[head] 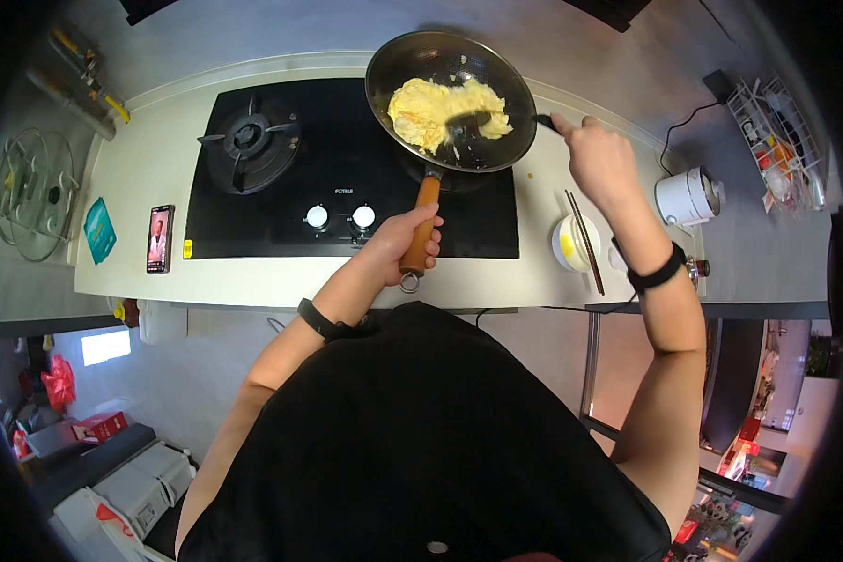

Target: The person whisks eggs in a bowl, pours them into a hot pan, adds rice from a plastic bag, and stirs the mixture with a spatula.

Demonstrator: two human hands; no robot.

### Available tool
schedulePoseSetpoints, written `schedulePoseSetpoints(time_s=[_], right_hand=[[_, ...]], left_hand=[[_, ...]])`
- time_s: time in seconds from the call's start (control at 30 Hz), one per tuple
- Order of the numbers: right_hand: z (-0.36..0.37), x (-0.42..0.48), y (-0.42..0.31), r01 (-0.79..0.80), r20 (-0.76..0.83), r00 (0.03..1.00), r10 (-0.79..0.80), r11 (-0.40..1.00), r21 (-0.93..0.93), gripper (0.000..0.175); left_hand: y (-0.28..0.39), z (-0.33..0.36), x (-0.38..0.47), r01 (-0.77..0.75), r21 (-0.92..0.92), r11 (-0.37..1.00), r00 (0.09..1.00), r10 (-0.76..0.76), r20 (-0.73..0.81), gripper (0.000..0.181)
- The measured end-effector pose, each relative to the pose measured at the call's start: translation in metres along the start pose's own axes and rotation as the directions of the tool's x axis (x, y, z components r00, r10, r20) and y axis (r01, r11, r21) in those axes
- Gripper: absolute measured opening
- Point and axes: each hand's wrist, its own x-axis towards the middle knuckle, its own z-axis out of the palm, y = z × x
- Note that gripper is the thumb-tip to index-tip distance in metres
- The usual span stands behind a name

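My left hand (409, 242) grips the wooden handle of a dark wok (393, 63), which is over the right burner of the black glass gas hob (344, 225). Scrambled egg (421, 112) lies in the wok, yellow with some browned parts. My right hand (600, 158) holds the black handle of a spatula (468, 121), whose dark, blurred head is among the egg. Below my right forearm, on the counter, stands a white bowl (566, 246) with yellow egg residue. A pair of brown chopsticks (585, 242) lies across it.
The left burner (248, 138) has a pan support. A phone (159, 239) and a teal packet (100, 230) lie on the counter at the left. Glass lids (34, 193) hang on the wall there. At the right are a white appliance (685, 197) and a wire rack (773, 140).
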Motion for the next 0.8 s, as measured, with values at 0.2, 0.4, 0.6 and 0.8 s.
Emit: schedulePoseSetpoints(time_s=[0.2, 0.4, 0.6, 0.8], right_hand=[[0.011, 0.003, -0.017, -0.189, -0.009, 0.981, 0.193, 0.970, 0.150, 0.049], [0.046, 0.003, -0.051, -0.064, 0.065, 0.996, 0.058, 0.994, 0.092, 0.049], [-0.046, -0.039, -0.066, 0.057, 0.153, 0.986, -0.063, 0.997, 0.047, 0.044], [0.005, -0.002, -0.035, -0.070, -0.012, 0.997, 0.071, 0.992, 0.109, 0.044]], left_hand=[[0.002, -0.007, 0.002, -0.014, -0.024, 1.000, 1.000, 0.014, 0.018, 0.029], [-0.001, -0.006, 0.005, 0.008, -0.039, 0.999, 1.000, -0.008, 0.012, 0.032], [-0.001, -0.011, -0.001, -0.017, -0.057, 0.998, 1.000, 0.017, 0.008, 0.030], [-0.004, -0.007, 0.002, 0.000, -0.052, 0.999, 0.999, 0.002, 0.041, 0.032]])
